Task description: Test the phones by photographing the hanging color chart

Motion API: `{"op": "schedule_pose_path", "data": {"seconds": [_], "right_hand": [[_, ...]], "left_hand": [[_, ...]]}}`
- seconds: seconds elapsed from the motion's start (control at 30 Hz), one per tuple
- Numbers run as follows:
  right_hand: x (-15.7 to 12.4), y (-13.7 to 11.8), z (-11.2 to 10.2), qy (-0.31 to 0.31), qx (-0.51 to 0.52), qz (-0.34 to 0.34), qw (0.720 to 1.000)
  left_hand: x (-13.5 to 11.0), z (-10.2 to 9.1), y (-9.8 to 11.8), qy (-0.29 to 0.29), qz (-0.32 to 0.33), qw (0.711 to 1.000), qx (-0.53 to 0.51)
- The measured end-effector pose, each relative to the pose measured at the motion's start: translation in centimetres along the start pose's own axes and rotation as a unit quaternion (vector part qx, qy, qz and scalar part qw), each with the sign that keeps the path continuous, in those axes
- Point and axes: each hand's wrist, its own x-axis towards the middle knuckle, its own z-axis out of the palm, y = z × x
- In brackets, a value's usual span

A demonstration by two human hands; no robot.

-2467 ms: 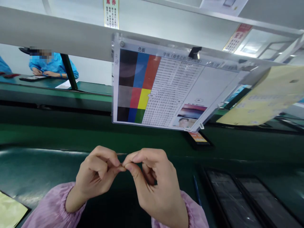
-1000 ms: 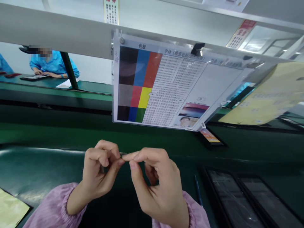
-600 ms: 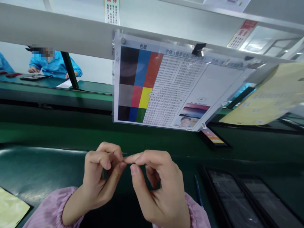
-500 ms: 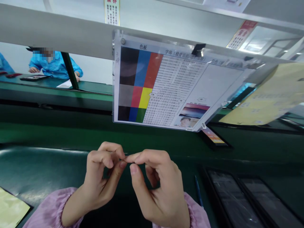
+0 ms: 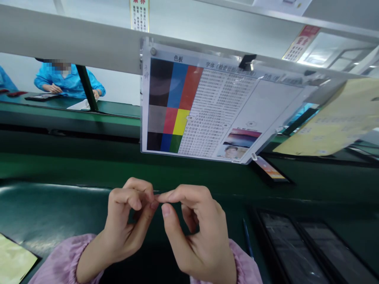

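Note:
My left hand is raised over the dark green bench, thumb and fingers pinched together. Whatever sits in that pinch, if anything, is too small to make out. Close beside it is my right hand, its index finger stretched left so that the tip meets the left fingertips. The right thumb stands apart from the index finger, and I see nothing between them. Lilac elasticated sleeves cover both wrists. To the right of my right hand lies a thin blue pen-like stick.
A laminated colour and text chart hangs ahead. Two dark flat-screened devices lie at right, with a lit-screen device farther back. A yellow sheet is at lower left. Across the bench sits a co-worker in blue.
My hands stay almost still, fingertips still touching. The lit-screen device behind the chart has shifted slightly right. The co-worker's hand across the bench has moved right, towards the device there.

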Motion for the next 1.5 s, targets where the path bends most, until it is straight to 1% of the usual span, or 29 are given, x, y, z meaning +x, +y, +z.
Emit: {"op": "schedule_pose_path", "data": {"seconds": [0.1, 0.23, 0.4, 0.47, 0.63, 0.73, 0.8, 0.9, 0.97, 1.1, 1.17, 1.3, 1.4, 1.5], "right_hand": [[0.0, 0.0, 0.0, 0.004, 0.007, 0.004, 1.0], [-0.1, -0.1, 0.0, 0.006, 0.006, -0.004, 1.0], [-0.4, -0.3, 0.1, 0.01, -0.003, 0.014, 1.0], [-0.5, -0.3, 0.2, 0.017, -0.001, 0.012, 1.0], [-0.4, 0.0, 0.5, 0.03, -0.008, 0.001, 1.0], [-0.4, 0.1, 0.4, 0.031, -0.011, -0.005, 0.999], [-0.4, 0.1, 0.3, 0.032, -0.011, -0.006, 0.999], [-0.4, 0.0, 0.1, 0.026, -0.008, -0.007, 1.0], [-0.3, -0.1, -0.1, 0.018, -0.004, -0.002, 1.0], [-0.1, -0.2, -0.2, 0.013, 0.001, 0.011, 1.0], [0.0, -0.2, -0.1, 0.011, -0.004, 0.014, 1.0], [0.0, -0.3, -0.1, 0.004, -0.009, 0.02, 1.0], [0.0, -0.4, -0.2, 0.003, -0.01, 0.021, 1.0], [-0.1, -0.3, -0.1, 0.006, -0.008, 0.015, 1.0]], "left_hand": [[0.1, 0.0, 0.0, -0.007, 0.001, 1.0, -0.004], [0.4, -0.1, 0.3, -0.01, 0.016, 0.999, 0.026], [0.8, -0.3, 0.5, -0.03, 0.029, 0.999, 0.025], [0.7, -0.3, 0.6, -0.034, 0.017, 0.999, 0.026], [0.0, -0.3, 0.5, -0.034, -0.029, 0.997, 0.068], [0.2, -0.2, 0.6, -0.022, -0.018, 0.998, 0.053], [0.6, -0.2, 0.8, -0.018, 0.0, 0.998, 0.066], [1.1, -0.3, 1.0, -0.042, 0.016, 0.994, 0.103], [1.1, -0.4, 0.9, -0.052, 0.008, 0.992, 0.112], [0.4, -0.3, 0.3, -0.02, -0.024, 0.997, 0.064], [0.1, -0.3, 0.1, -0.02, -0.028, 0.999, 0.023], [0.0, -0.2, -0.2, -0.037, -0.012, 0.999, -0.017], [0.2, -0.2, -0.3, -0.045, 0.002, 0.999, -0.016], [0.2, -0.3, -0.3, -0.037, 0.012, 0.999, -0.007]]}}
